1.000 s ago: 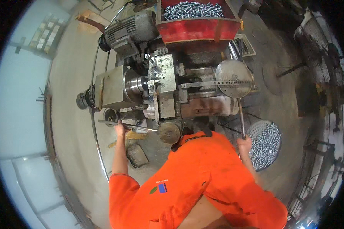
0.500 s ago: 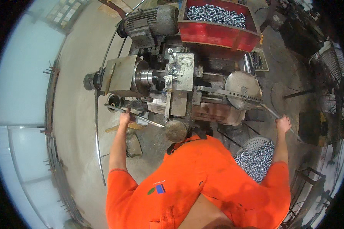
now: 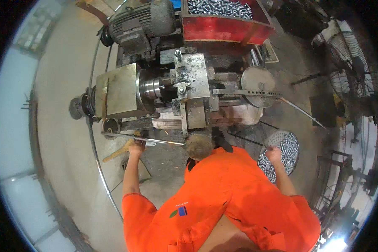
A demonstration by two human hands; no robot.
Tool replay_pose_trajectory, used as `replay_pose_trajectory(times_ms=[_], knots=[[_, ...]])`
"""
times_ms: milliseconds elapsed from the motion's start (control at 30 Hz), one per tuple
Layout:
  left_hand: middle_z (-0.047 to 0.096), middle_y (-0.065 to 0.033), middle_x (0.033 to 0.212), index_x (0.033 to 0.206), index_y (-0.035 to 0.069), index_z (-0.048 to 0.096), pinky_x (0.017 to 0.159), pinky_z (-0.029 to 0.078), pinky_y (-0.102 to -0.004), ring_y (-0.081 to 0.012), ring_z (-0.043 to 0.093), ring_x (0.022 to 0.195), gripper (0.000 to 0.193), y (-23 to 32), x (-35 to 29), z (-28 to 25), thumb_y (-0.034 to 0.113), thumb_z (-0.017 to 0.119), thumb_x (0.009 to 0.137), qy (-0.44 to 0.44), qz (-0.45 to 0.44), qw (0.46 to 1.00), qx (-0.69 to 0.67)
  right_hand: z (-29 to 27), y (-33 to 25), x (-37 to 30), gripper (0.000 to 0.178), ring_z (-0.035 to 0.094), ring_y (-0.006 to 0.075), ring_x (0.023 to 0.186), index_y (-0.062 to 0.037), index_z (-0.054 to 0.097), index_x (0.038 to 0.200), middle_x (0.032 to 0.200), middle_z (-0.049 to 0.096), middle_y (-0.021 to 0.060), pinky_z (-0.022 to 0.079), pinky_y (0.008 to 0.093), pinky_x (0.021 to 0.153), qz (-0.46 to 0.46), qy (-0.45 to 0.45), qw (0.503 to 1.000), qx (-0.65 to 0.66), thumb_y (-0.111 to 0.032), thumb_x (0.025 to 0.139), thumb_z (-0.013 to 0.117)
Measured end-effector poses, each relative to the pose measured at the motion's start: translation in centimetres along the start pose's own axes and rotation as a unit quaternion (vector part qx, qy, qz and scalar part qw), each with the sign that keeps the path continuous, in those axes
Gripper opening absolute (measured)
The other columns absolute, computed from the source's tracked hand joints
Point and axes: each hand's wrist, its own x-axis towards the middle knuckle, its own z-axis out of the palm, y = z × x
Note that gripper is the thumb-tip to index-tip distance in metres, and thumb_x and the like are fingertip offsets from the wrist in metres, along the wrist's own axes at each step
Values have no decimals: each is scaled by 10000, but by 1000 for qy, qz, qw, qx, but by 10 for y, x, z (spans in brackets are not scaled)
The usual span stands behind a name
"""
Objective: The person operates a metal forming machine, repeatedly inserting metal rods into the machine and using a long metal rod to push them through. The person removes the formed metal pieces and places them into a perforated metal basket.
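Observation:
My left hand [image 3: 136, 147] is closed on a metal lever rod [image 3: 164, 141] at the front left of a lathe-like machine [image 3: 193, 77]. Below the right end of the machine, my right hand [image 3: 274, 154] is over a round white perforated basket [image 3: 276, 137] of short shiny metal pieces [image 3: 289, 152]. Its fingers look curled, and what they may hold is hidden. The long right lever [image 3: 302, 110], joined to a bar with a row of holes [image 3: 256, 92], has no hand on it. Between the headstock and the tool block is a round steel chuck [image 3: 150, 88].
Behind the machine, a red bin [image 3: 222, 30] holds many similar metal pieces. An electric motor [image 3: 143, 25] sits at the back left. A round metal disc [image 3: 198, 147] stands close before my body. A fan [image 3: 348, 59] and a dark metal frame [image 3: 334, 176] are on the right.
My right hand has let go of the right lever and moved down and left to the basket. My left hand stays on its lever. The view has shifted somewhat.

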Motion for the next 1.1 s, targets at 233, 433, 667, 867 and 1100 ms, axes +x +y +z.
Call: replay_pose_trajectory(times_ms=[233,433,667,867,1100], knots=[[617,-160,968,1076,79,558,656,489,-446,-282,615,825,382,15,44,185,364,489,830,161,-77,978,-107,3,20,-2,174,614,325,729,-48,664,762,753,625,184,494,375,684,-48,-24,996,65,-138,631,592],[632,-181,891,953,50,602,657,497,-455,-350,623,776,371,6,21,59,378,466,843,17,42,997,-59,-10,6,7,182,600,347,681,-41,655,785,751,621,188,487,408,625,-47,-58,996,45,-118,634,589],[611,-196,980,1053,64,549,741,478,-445,-346,599,900,468,2,-9,42,466,480,824,-9,-10,993,-119,-116,-206,109,320,626,280,811,-39,659,910,845,645,159,489,343,742,-191,39,972,128,-102,606,579],[631,-122,712,956,-1,598,561,468,-336,-190,621,624,252,-77,-58,-47,219,510,871,244,-10,894,-377,-110,-401,106,372,606,310,813,-45,649,935,859,635,146,482,366,744,-507,7,845,171,-175,591,594],[630,-170,782,915,61,644,684,456,-410,-328,599,729,483,-198,-198,-32,466,383,885,240,-314,881,-260,-54,-502,104,258,621,340,714,-36,670,712,729,630,179,508,388,707,-542,-99,833,-53,-206,529,605]])
